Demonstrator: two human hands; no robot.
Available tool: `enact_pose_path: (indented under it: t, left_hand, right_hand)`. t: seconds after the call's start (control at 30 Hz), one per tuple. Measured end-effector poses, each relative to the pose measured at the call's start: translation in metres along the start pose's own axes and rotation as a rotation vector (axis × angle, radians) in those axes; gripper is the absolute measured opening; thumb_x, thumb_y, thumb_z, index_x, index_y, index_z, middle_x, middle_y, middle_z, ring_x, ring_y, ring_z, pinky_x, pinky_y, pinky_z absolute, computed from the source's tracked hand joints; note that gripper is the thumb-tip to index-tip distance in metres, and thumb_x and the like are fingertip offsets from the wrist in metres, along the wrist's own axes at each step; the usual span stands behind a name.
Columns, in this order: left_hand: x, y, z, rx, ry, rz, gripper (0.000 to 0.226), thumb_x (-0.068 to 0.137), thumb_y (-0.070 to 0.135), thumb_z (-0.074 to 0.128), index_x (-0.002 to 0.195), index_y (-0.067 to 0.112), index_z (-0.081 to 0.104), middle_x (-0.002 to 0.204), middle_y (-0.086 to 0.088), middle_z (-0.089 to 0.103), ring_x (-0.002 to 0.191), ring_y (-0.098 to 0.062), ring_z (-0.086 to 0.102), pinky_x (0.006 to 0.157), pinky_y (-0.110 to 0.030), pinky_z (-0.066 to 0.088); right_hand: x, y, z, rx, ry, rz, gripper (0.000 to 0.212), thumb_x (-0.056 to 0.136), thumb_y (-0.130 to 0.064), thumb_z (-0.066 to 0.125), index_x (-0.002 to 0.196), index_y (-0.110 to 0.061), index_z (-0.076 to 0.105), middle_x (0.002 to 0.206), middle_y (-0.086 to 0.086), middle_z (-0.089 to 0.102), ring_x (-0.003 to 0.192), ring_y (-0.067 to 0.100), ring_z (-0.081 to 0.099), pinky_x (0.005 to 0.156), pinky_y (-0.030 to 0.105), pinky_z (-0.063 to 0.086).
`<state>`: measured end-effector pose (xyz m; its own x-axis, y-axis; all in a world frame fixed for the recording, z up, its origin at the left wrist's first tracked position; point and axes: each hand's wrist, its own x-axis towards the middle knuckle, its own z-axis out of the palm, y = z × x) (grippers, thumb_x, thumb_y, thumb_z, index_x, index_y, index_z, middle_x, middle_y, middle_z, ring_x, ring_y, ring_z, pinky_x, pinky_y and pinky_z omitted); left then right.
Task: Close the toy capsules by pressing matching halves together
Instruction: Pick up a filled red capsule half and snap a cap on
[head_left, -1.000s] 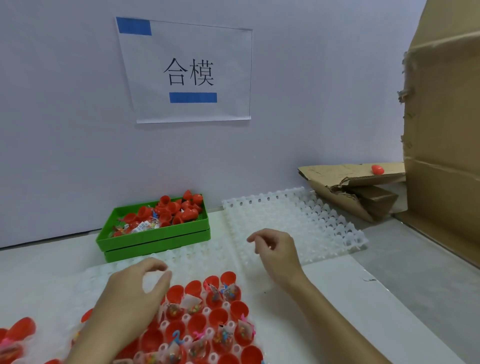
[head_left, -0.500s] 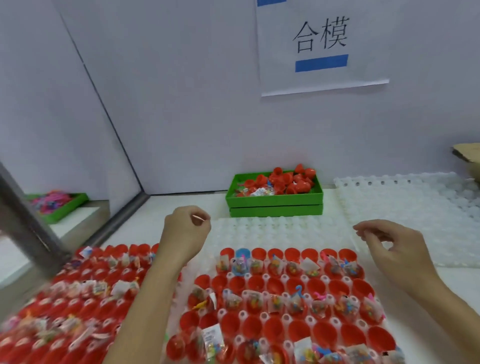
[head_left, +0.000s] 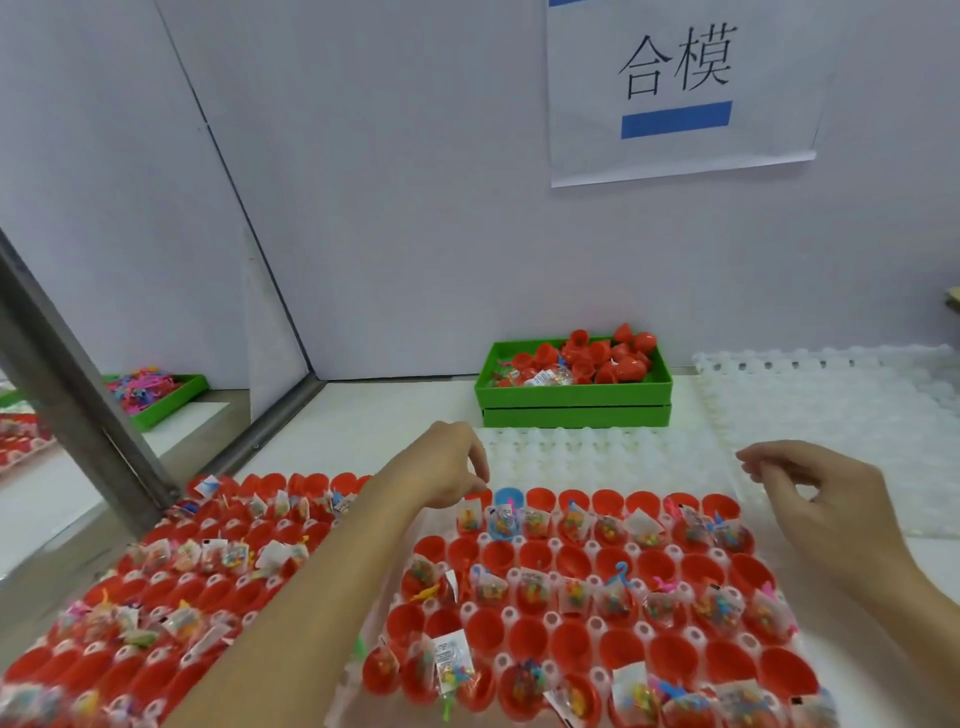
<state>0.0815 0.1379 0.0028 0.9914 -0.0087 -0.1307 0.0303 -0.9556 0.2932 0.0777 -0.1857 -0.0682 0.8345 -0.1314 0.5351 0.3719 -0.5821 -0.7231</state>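
Left hand hangs with fingers loosely curled and pointing down at the far left corner of the front tray, holding nothing that can be seen; whether the fingertips touch the red cup below them cannot be told. Right hand floats just past the tray's far right corner, fingers relaxed and half bent, empty as well. The task's things sit right under and between the two hands: rows of open red capsule halves seated mouth up in the white tray, many carrying a small bagged toy, some bare, and one blue half just beside the left hand's fingertips. The matching loose red caps lie heaped in the green bin on the table, straight ahead beyond the tray, a little nearer the left hand than the right. That gap is what the coming move likely turns on: a cap has to be fetched from ahead and brought back down, mouth down, onto a cup. A second tray of filled red halves lies to the left, empty white trays to the far right, and a paper sign hangs on the wall.
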Motion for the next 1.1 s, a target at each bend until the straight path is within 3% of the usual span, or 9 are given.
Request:
enact_pose_path:
  t: [0.23, 0.3, 0.47, 0.67, 0.83, 0.97, 1.1]
  left_hand:
    - [0.015, -0.003, 0.004, 0.135, -0.030, 0.055, 0.005, 0.087, 0.017, 0.074, 0.091, 0.015, 0.076, 0.104, 0.000, 0.062, 0.070, -0.008, 0.053, 0.058, -0.017, 0.038]
    - [0.016, -0.003, 0.006, 0.152, 0.002, 0.068, 0.002, 0.087, 0.015, 0.074, 0.087, 0.015, 0.076, 0.096, 0.002, 0.057, 0.071, -0.009, 0.054, 0.059, -0.018, 0.039]
    - [0.016, 0.005, -0.005, 0.161, 0.100, 0.080, 0.011, 0.087, 0.002, 0.070, 0.093, 0.008, 0.077, 0.102, -0.010, 0.070, 0.083, -0.019, 0.068, 0.079, -0.033, 0.058]
    - [0.012, 0.040, -0.039, 0.141, 0.195, 0.174, 0.013, 0.085, 0.003, 0.072, 0.096, 0.006, 0.078, 0.099, -0.011, 0.074, 0.083, -0.019, 0.070, 0.082, -0.039, 0.059]
    - [0.005, 0.098, -0.028, 0.031, 0.200, 0.367, 0.011, 0.083, 0.003, 0.074, 0.090, 0.010, 0.080, 0.091, -0.002, 0.076, 0.073, -0.010, 0.066, 0.079, -0.035, 0.059]
    - [-0.001, 0.139, 0.000, 0.000, 0.176, 0.501, 0.018, 0.085, 0.002, 0.070, 0.089, 0.016, 0.080, 0.087, 0.002, 0.076, 0.077, -0.013, 0.069, 0.075, -0.039, 0.060]
    - [0.000, 0.158, 0.013, 0.005, 0.186, 0.551, 0.029, 0.083, -0.005, 0.065, 0.088, 0.019, 0.081, 0.080, 0.006, 0.068, 0.078, -0.016, 0.065, 0.068, -0.040, 0.059]
  right_hand:
    - [-0.002, 0.001, 0.001, 0.031, -0.006, 0.043, 0.033, 0.089, 0.008, 0.057, 0.085, -0.021, 0.071, 0.085, -0.006, 0.071, 0.084, 0.017, 0.068, 0.077, 0.002, 0.044]
    - [-0.001, 0.001, 0.001, 0.035, -0.004, 0.044, 0.032, 0.089, 0.008, 0.057, 0.086, -0.020, 0.071, 0.086, -0.004, 0.071, 0.085, 0.018, 0.068, 0.077, 0.002, 0.045]
    - [0.000, -0.003, -0.001, 0.006, -0.004, 0.002, 0.030, 0.088, 0.011, 0.058, 0.088, -0.015, 0.072, 0.083, -0.003, 0.070, 0.082, 0.022, 0.067, 0.076, 0.001, 0.045]
    - [0.001, -0.026, -0.005, 0.055, 0.002, -0.047, 0.029, 0.088, 0.010, 0.060, 0.090, -0.017, 0.073, 0.081, -0.005, 0.071, 0.081, 0.013, 0.068, 0.074, 0.005, 0.048]
    - [-0.002, -0.048, -0.005, 0.189, -0.280, 0.060, 0.022, 0.090, -0.007, 0.064, 0.097, -0.024, 0.075, 0.078, -0.010, 0.075, 0.076, 0.007, 0.071, 0.072, 0.022, 0.057]
    - [-0.004, -0.055, -0.008, 0.377, -0.505, 0.116, 0.027, 0.093, -0.021, 0.063, 0.118, -0.030, 0.067, 0.094, -0.013, 0.077, 0.088, 0.005, 0.072, 0.077, 0.015, 0.055]
    - [-0.007, -0.052, -0.012, 0.619, -0.536, 0.194, 0.022, 0.095, -0.021, 0.058, 0.106, -0.028, 0.076, 0.101, 0.001, 0.077, 0.094, 0.014, 0.073, 0.076, 0.016, 0.054]
